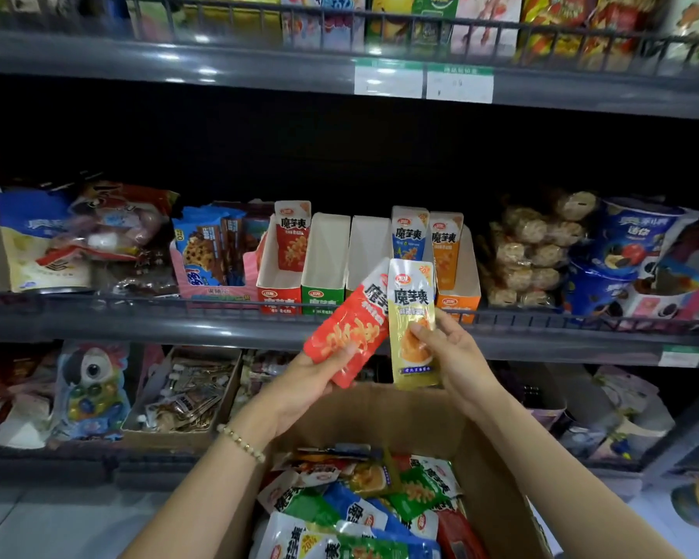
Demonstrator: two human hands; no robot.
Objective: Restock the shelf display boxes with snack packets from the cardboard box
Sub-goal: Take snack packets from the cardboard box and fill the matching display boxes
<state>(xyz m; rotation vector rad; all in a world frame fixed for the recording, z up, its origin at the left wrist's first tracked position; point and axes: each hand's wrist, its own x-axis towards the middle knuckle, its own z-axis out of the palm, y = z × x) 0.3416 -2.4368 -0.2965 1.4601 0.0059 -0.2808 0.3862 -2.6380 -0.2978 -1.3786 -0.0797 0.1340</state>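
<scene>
My left hand (307, 381) grips a red snack packet (350, 324) by its lower end. My right hand (457, 357) pinches a yellow snack packet (412, 316) beside it. Both packets are held up in front of the middle shelf, above the open cardboard box (384, 409), which holds several mixed packets (364, 506). On the shelf stand the display boxes: a red one (279, 292) with one red packet, a green one (323, 292) that looks empty, a box behind the held packets with a blue packet (408, 236), and an orange one (459, 300) with an orange packet.
The middle shelf has a low wire rail (178, 306) along its front. Cookie packs (206, 252) stand left of the display boxes, wrapped round snacks (529, 252) and blue cups (630, 256) to the right. A lower shelf holds a cardboard tray of small packets (186, 393).
</scene>
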